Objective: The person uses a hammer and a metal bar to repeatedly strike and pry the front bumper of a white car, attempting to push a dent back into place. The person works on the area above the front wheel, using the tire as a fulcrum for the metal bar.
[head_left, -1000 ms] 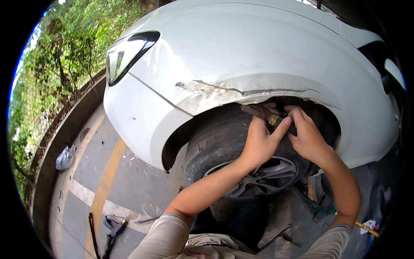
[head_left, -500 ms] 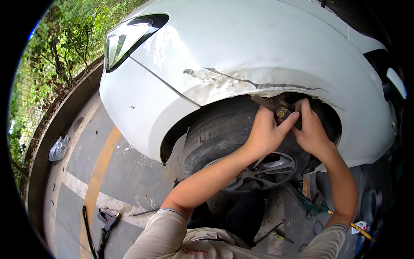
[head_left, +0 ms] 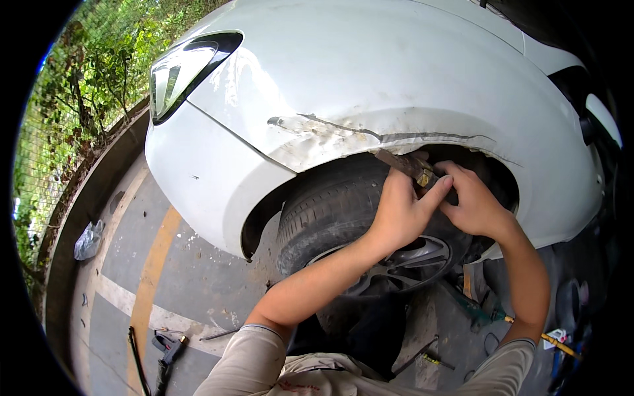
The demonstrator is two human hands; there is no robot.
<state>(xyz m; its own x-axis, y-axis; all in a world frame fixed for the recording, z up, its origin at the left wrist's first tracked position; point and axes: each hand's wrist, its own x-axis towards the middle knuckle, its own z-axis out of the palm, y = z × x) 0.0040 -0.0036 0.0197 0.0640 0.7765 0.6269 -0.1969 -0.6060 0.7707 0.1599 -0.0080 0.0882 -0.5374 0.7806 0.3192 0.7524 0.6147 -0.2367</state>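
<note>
Both hands are raised at the front wheel arch of a white car. My left hand (head_left: 404, 214) is closed round a rusty brown metal tool with a brass-coloured end (head_left: 404, 164); its exact kind is hard to make out. My right hand (head_left: 477, 203) meets it from the other side, fingers bent round the tool's dark rear part. The tool's flat end lies at the arch lip, above the black tyre (head_left: 330, 208). Over the arch, the fender (head_left: 409, 86) is dented, creased and scraped, with a dark crack running along it. Some fingertips are hidden inside the arch.
Below my hands is the grey wheel rim (head_left: 426, 261). On the floor at left lie a dark air-gun-like tool (head_left: 170, 353) and a black hose (head_left: 137, 356). A green jack-like tool (head_left: 470, 307) is at lower right. A plastic bag (head_left: 89, 241) lies by the kerb.
My right hand has lowered slightly, and its fingers have bent closer round the tool. More of the rusty tool shows now. The whole view has shifted a little.
</note>
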